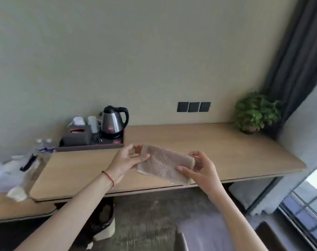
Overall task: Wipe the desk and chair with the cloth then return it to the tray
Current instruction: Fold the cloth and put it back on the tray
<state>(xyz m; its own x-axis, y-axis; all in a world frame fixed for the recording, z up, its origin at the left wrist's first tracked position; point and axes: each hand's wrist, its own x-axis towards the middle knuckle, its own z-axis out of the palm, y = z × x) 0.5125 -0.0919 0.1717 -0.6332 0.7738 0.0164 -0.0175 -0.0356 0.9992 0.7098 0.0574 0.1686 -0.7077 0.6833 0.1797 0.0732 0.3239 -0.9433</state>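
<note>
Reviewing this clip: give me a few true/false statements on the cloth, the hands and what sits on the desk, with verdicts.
1. Both hands hold the cloth above the desk. True: the left hand grips one end and the right hand the other.
2. The cloth lies flat on the tray. False: it is held up in the hands.
3. The kettle stands on the tray. True.
4. The potted plant sits beside the kettle. False: it stands at the desk's far right end, by the curtain.
5. The left wrist wears a red string. True.
</note>
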